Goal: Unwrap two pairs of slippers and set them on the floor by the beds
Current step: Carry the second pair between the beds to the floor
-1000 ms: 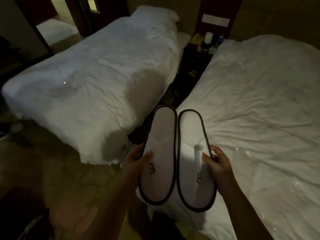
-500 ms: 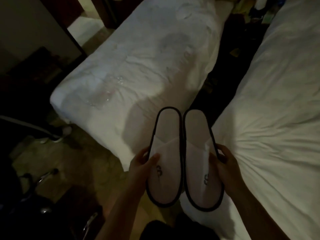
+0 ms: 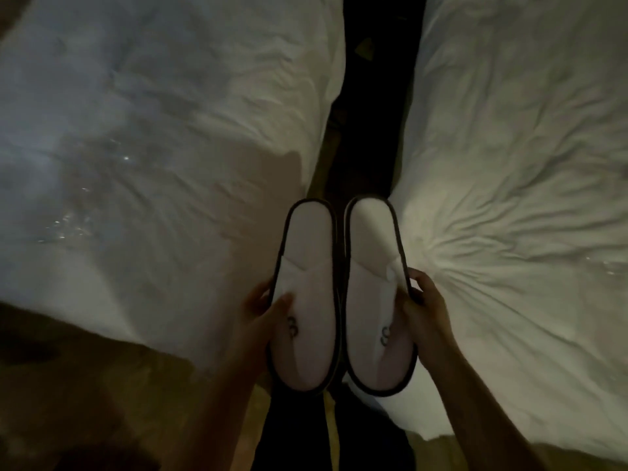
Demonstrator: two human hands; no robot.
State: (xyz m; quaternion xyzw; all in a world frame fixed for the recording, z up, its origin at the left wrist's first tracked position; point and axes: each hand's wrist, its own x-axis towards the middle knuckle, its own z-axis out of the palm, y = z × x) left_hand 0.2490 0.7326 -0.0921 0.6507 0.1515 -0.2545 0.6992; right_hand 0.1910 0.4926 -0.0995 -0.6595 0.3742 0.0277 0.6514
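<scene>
Two white slippers with dark trim are held side by side, soles down, heels pointing away from me, over the gap between two beds. My left hand (image 3: 261, 311) grips the left slipper (image 3: 306, 266) by its outer edge, thumb on the toe cover. My right hand (image 3: 424, 307) grips the right slipper (image 3: 370, 266) the same way on its outer edge. Each toe cover bears a small dark logo. The left bed (image 3: 153, 147) and the right bed (image 3: 516, 164) have crumpled white covers.
A narrow dark strip of floor (image 3: 367, 113) runs between the beds. Clear plastic wrap (image 3: 68, 226) glints on the left bed, and a smaller glint shows on the right bed (image 3: 608, 266). Brownish floor (image 3: 85, 402) lies at the lower left. My dark trouser legs are below the slippers.
My view has tilted down and moved forward toward the gap between the beds; the nightstand and doorway have left the frame. Both hands keep the same hold on the slippers.
</scene>
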